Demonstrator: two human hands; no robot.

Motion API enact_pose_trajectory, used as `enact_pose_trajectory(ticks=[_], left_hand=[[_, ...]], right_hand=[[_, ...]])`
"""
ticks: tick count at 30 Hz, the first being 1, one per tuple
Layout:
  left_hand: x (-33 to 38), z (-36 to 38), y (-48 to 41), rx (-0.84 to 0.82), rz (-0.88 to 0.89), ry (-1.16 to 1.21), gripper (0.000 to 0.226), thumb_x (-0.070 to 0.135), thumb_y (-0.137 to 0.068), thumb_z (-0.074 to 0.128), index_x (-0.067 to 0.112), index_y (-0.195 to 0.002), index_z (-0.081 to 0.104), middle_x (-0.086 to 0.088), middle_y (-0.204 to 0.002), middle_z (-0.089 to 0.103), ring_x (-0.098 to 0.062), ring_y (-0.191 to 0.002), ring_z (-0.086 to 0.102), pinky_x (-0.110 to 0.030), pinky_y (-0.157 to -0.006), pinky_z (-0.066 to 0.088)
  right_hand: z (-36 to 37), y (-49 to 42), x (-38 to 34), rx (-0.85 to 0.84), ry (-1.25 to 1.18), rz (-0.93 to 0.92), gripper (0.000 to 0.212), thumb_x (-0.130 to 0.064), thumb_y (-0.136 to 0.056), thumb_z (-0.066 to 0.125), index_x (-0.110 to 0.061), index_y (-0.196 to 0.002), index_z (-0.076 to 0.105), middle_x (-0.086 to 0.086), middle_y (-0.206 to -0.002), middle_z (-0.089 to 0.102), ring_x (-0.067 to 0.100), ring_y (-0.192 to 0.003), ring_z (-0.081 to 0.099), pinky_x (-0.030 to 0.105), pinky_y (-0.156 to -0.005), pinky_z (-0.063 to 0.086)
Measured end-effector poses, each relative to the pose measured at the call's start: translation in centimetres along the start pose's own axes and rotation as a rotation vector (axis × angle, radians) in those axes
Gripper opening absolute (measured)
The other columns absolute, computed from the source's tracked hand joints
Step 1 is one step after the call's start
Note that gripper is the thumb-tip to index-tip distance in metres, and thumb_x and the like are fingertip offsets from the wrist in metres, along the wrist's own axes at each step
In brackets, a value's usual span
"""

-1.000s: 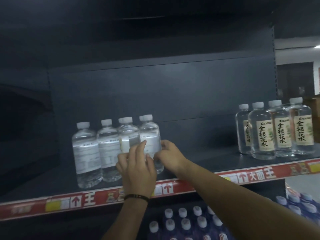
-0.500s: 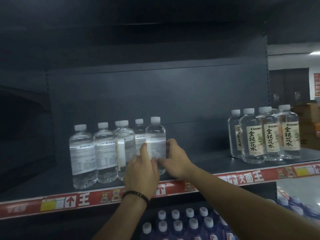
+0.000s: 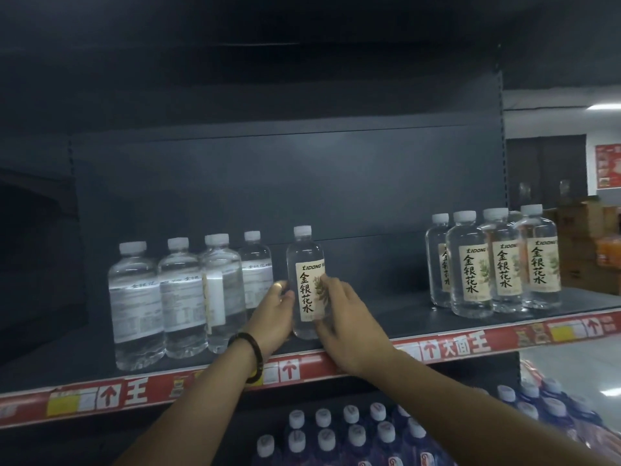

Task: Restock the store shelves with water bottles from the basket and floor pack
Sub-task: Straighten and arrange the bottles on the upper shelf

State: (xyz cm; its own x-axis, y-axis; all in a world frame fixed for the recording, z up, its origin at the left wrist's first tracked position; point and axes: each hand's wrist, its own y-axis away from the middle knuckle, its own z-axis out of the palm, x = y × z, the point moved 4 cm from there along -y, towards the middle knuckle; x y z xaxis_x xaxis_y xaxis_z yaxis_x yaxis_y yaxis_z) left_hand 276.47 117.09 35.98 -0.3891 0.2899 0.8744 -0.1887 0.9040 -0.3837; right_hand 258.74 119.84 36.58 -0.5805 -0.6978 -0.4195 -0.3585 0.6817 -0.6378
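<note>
Water bottle (image 3: 307, 284) stands upright near the front of the dark shelf (image 3: 386, 317), label facing out, just right of four others (image 3: 188, 297). Left hand (image 3: 274, 317) and right hand (image 3: 339, 317) clasp its sides, fingers curled on it.

head view | worn at head height; faces forward, slightly down at shelf (image 3: 386, 322) | close, arm's reach | single view; nothing shared

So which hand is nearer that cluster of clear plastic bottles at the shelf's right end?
Right. The right hand is on the held bottle's right side, facing the cluster; the left hand is on its far side.
</note>
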Motion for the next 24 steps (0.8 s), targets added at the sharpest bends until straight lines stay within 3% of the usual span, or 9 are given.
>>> enact_pose_trajectory(ticks=[3,5,7,10,13,16,20,24], left_hand=[[0.2,1.9,-0.5,-0.11,-0.001,0.099,0.042,0.048,-0.107,0.037,0.038,-0.146,0.051,0.01,-0.131,0.072,-0.017,-0.124,0.067,-0.049,-0.106,0.055],[0.6,3.1,-1.1,-0.178,0.025,0.069,0.046,0.053,-0.106,0.038,0.04,-0.149,0.049,0.014,-0.133,0.071,-0.014,-0.129,0.064,-0.048,-0.111,0.05],[0.9,4.3,-1.9,-0.236,0.037,0.035,0.05,0.054,-0.104,0.041,0.041,-0.152,0.046,0.014,-0.136,0.069,-0.014,-0.131,0.062,-0.05,-0.113,0.048],[1.6,6.6,-2.9,-0.302,0.046,0.105,0.04,0.037,-0.111,0.043,0.031,-0.149,0.048,0.005,-0.135,0.07,-0.019,-0.122,0.069,-0.05,-0.105,0.056],[2.6,9.0,-3.8,-0.316,0.073,0.158,0.032,0.024,-0.112,0.044,0.026,-0.143,0.053,-0.002,-0.133,0.072,-0.02,-0.117,0.072,-0.052,-0.103,0.057],[3.4,11.6,-4.6,-0.357,0.029,0.204,0.038,0.018,-0.111,0.046,0.021,-0.149,0.048,-0.003,-0.135,0.07,-0.019,-0.117,0.072,-0.044,-0.1,0.06],[4.2,14.8,-5.8,-0.379,-0.024,0.248,0.049,0.015,-0.109,0.053,0.019,-0.156,0.041,-0.004,-0.133,0.071,-0.022,-0.117,0.071,-0.044,-0.098,0.061],[5.5,17.5,-6.1,-0.391,-0.06,0.297,0.041,0.007,-0.109,0.049,0.016,-0.149,0.048,-0.012,-0.131,0.071,-0.026,-0.109,0.072,-0.039,-0.087,0.063]], right_hand=[[-0.5,1.7,0.9,-0.025,0.178,-0.104,0.082,-0.036,-0.105,0.057,-0.024,-0.167,0.006,-0.007,-0.17,0.009,0.018,-0.148,0.039,0.037,-0.112,0.052],[-0.9,2.4,1.6,-0.047,0.207,-0.11,0.085,-0.038,-0.106,0.054,-0.026,-0.168,-0.002,-0.006,-0.171,0.004,0.022,-0.152,0.035,0.039,-0.115,0.049],[-1.3,2.9,2.3,-0.087,0.17,-0.035,0.09,-0.041,-0.106,0.054,-0.031,-0.167,-0.012,-0.005,-0.173,-0.002,0.026,-0.157,0.024,0.043,-0.122,0.04],[-2.1,3.2,3.6,-0.135,0.258,0.036,0.095,-0.049,-0.107,0.051,-0.031,-0.165,-0.022,0.005,-0.174,-0.022,0.032,-0.163,0.002,0.047,-0.129,0.023],[-3.6,3.3,5.1,-0.14,0.355,0.069,0.089,-0.052,-0.106,0.047,-0.031,-0.167,-0.014,0.012,-0.175,-0.019,0.036,-0.162,0.007,0.051,-0.129,0.022],[-5.2,3.0,6.8,-0.141,0.403,0.114,0.083,-0.054,-0.107,0.045,-0.03,-0.169,-0.005,0.014,-0.176,-0.013,0.037,-0.162,0.012,0.053,-0.128,0.022],[-6.8,2.4,9.5,-0.219,0.385,0.184,0.08,-0.04,-0.108,0.048,-0.029,-0.169,-0.002,0.019,-0.174,-0.019,0.044,-0.159,0.021,0.053,-0.128,0.027],[-7.8,1.6,11.6,-0.221,0.325,0.251,0.08,-0.04,-0.108,0.049,-0.028,-0.169,0.0,0.019,-0.174,-0.017,0.044,-0.158,0.025,0.051,-0.127,0.027]])
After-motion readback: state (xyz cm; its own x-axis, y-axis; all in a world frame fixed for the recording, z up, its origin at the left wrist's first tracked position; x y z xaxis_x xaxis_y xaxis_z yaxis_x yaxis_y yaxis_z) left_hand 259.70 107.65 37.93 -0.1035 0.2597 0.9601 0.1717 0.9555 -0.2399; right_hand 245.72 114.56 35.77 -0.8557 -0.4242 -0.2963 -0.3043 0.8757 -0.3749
